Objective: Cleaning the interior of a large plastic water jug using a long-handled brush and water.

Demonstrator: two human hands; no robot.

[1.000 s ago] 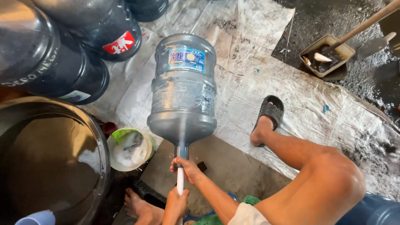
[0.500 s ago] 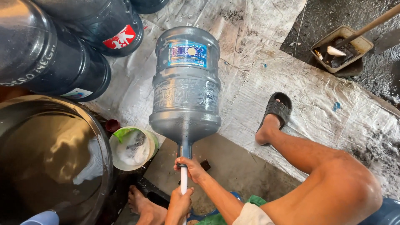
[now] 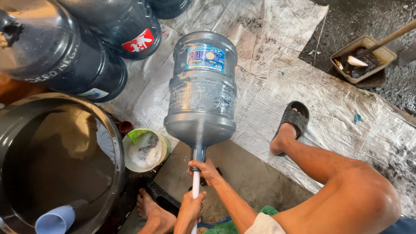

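A big translucent grey water jug (image 3: pixel 201 95) with a blue label lies tilted, its neck pointing toward me. A white rod (image 3: pixel 196 182) goes into the neck. My right hand (image 3: pixel 207 170) grips the rod right at the jug's mouth. My left hand (image 3: pixel 190 209) is closed around the rod lower down, close to my body. The end of the rod inside the jug is hidden.
A large dark tub of water (image 3: pixel 56 164) with a blue cup (image 3: pixel 54 220) sits at left, beside a small white bucket (image 3: pixel 145 149) of suds. Dark blue jugs (image 3: pixel 86 56) lie behind. My sandalled foot (image 3: pixel 290 125) rests on plastic sheeting (image 3: pixel 303 86); a tray (image 3: pixel 362 58) stands far right.
The view has shifted a little. The jug stays tilted with its neck toward me, and both hands keep their hold on the rod with only slight movement.
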